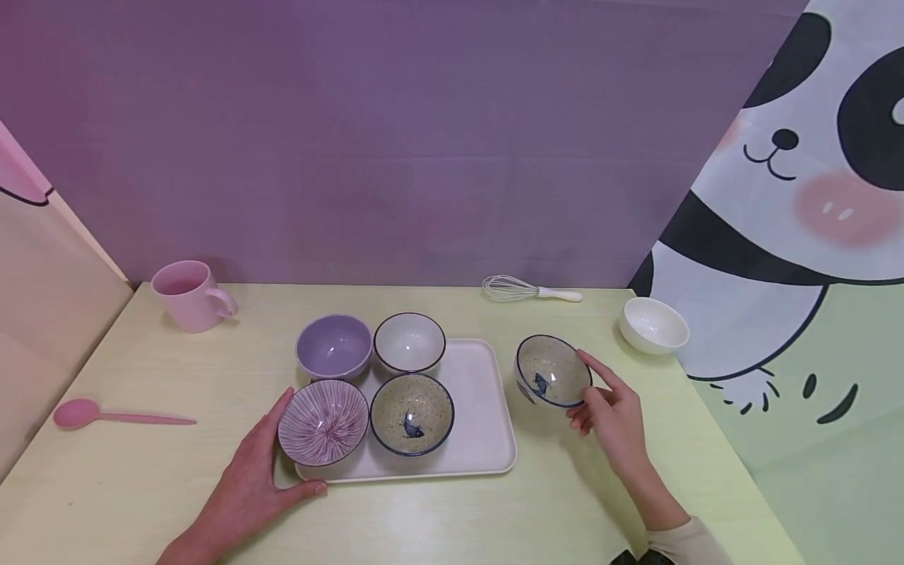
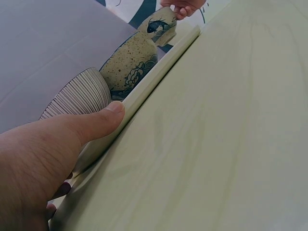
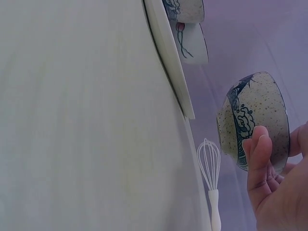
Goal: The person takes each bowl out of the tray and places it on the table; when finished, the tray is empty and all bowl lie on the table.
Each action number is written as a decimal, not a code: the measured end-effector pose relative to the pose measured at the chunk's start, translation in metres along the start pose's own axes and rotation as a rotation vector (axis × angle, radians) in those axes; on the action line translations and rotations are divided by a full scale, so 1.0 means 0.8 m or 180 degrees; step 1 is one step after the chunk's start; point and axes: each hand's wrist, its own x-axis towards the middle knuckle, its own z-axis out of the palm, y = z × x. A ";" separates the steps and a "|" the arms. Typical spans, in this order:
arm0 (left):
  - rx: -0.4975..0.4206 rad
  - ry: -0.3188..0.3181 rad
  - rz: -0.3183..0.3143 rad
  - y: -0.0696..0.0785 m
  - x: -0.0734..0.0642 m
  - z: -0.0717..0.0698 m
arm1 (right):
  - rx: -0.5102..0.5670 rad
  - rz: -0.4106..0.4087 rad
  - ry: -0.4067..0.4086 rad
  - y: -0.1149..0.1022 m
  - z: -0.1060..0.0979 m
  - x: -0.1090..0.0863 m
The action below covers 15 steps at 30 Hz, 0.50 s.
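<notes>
My right hand (image 1: 613,420) holds a speckled bowl (image 3: 262,113) with a blue fish motif by its right side, tilted, above the table right of the tray. Its thumb and fingers pinch the rim and wall. My left hand (image 1: 247,471) grips the front left corner of a white tray (image 1: 483,408), its thumb (image 2: 103,122) along the front rim. Beside that hand, a pink-striped bowl (image 1: 323,424) stands on the tray. A second speckled bowl (image 1: 413,414), a purple bowl (image 1: 334,348) and a white dark-rimmed bowl (image 1: 410,343) stand there too.
At the table's back left stands a pink mug (image 1: 189,297), with a pink spoon (image 1: 123,416) lying nearer. A white-handled whisk (image 1: 526,290) lies along the back edge. The small white bowl (image 1: 654,326) sits at the right edge. A purple backdrop (image 1: 381,141) hangs behind.
</notes>
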 end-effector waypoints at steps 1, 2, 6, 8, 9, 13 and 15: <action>-0.0005 0.0001 0.0001 0.000 0.000 0.000 | 0.0005 0.0008 0.0019 0.000 -0.002 0.002; -0.0009 0.0001 0.0001 0.000 0.000 0.000 | 0.0012 0.0017 0.0038 0.001 -0.003 0.003; -0.0012 0.0011 0.0014 0.000 0.001 0.000 | 0.0005 0.0075 0.0104 0.004 -0.010 0.010; -0.0015 0.0012 0.0017 -0.001 0.001 0.000 | 0.0017 0.0105 0.0130 0.005 -0.014 0.014; -0.0017 0.0010 0.0014 -0.001 0.001 0.000 | 0.0014 0.0120 0.0136 0.006 -0.016 0.016; -0.0030 0.0009 0.0016 -0.002 0.001 0.001 | 0.0028 0.0173 0.0207 0.010 -0.021 0.022; -0.0033 0.0011 0.0019 -0.002 0.001 0.001 | 0.0012 0.0201 0.0268 0.012 -0.024 0.026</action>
